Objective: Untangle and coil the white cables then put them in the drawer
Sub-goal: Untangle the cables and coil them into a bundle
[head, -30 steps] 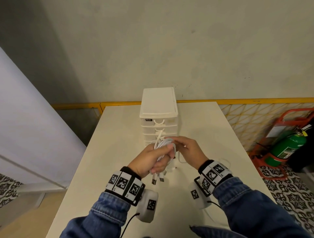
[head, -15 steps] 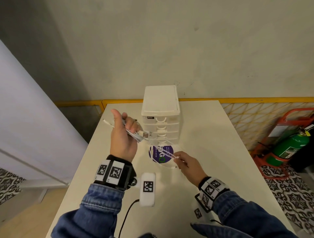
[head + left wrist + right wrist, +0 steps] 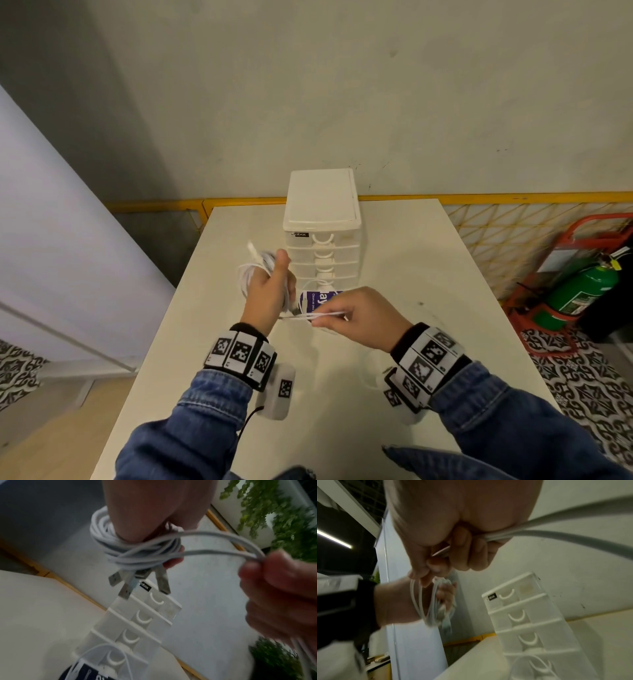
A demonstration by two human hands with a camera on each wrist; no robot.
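My left hand (image 3: pixel 270 294) is raised just left of the white drawer unit (image 3: pixel 322 212) and grips a bundle of white cables (image 3: pixel 130 550) wound round its fingers, with several USB plugs (image 3: pixel 125 586) hanging from the bundle. My right hand (image 3: pixel 346 315) pinches two strands of the white cable (image 3: pixel 308 314) close beside the left hand, low in front of the drawers; the right wrist view shows those strands (image 3: pixel 505 535) running through its curled fingers. The bottom drawer (image 3: pixel 109 660) stands pulled out, with a thin cable loop (image 3: pixel 310 284) over it.
A round purple-labelled object (image 3: pixel 317 298) lies in the pulled-out bottom drawer. The drawer unit stands at the far middle of the cream table (image 3: pixel 428 274). A yellow rail (image 3: pixel 479 197) runs behind the table; a green fire extinguisher (image 3: pixel 582 291) stands on the floor, right.
The hands split apart from one joined bundle, the left rising away with the coil. Now the left hand has come back down toward the right, and the strands between them are short.
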